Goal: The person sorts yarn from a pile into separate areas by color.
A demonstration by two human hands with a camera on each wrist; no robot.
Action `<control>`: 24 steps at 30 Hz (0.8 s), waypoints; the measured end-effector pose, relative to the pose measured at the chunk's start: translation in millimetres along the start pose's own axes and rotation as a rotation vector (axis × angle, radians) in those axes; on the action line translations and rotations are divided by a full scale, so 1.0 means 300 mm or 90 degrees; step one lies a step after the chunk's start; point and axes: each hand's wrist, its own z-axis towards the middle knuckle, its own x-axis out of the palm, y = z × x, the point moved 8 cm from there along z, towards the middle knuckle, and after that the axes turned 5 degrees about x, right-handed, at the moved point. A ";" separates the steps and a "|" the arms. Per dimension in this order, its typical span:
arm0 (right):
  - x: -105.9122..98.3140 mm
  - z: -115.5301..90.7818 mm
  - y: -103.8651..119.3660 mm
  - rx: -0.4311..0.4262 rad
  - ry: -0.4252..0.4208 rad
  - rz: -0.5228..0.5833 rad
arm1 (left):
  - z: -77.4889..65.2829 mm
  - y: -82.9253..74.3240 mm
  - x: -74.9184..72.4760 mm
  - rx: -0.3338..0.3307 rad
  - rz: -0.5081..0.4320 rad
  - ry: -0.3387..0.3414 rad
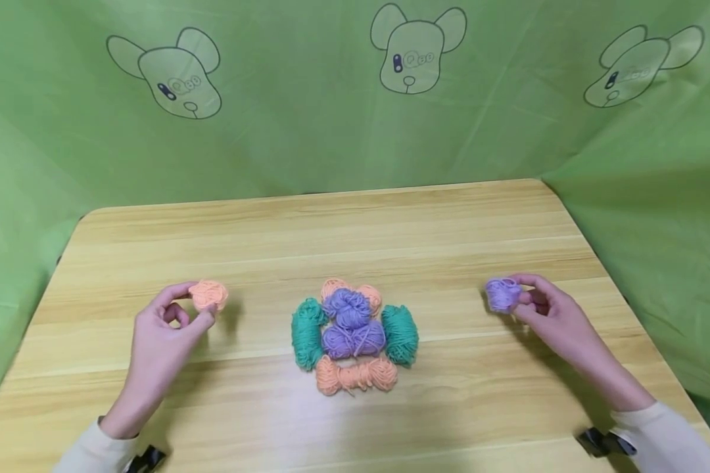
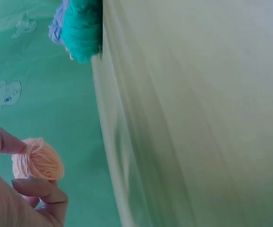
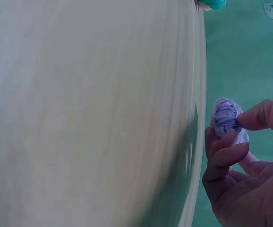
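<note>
My left hand (image 1: pixel 162 332) pinches a small peach ball of yarn (image 1: pixel 209 295) between thumb and fingers, left of the pile. In the left wrist view the peach yarn (image 2: pixel 37 161) shows its wound strands. On the right side, a small purple ball of yarn (image 1: pixel 502 294) is pinched by my right hand (image 1: pixel 553 315); the right wrist view shows this purple yarn (image 3: pixel 227 119) at the fingertips. Between the hands lies a group of yarn bundles: two purple ones (image 1: pixel 354 338) in the middle, green ones (image 1: pixel 307 334) on either side, and a long peach skein (image 1: pixel 357 376) in front.
The wooden table (image 1: pixel 449 230) carries everything. More peach yarn (image 1: pixel 334 287) shows behind the purple bundles, partly hidden by them. A green curtain (image 1: pixel 307 131) with printed mouse-like heads hangs behind the table and along its sides.
</note>
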 end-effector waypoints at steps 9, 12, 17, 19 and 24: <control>-0.003 0.009 -0.003 0.000 0.030 -0.006 | 0.013 0.048 -0.049 -0.048 0.032 0.003; -0.005 0.011 -0.009 -0.001 0.038 -0.010 | 0.014 0.064 -0.058 -0.065 0.036 0.008; -0.001 0.011 -0.020 0.004 0.059 -0.024 | 0.015 0.084 -0.069 -0.077 0.039 0.012; -0.002 0.008 -0.022 0.007 0.066 -0.031 | 0.013 0.091 -0.073 -0.081 0.043 0.014; -0.011 0.004 -0.021 -0.002 0.068 -0.047 | 0.009 0.113 -0.086 -0.106 0.050 0.011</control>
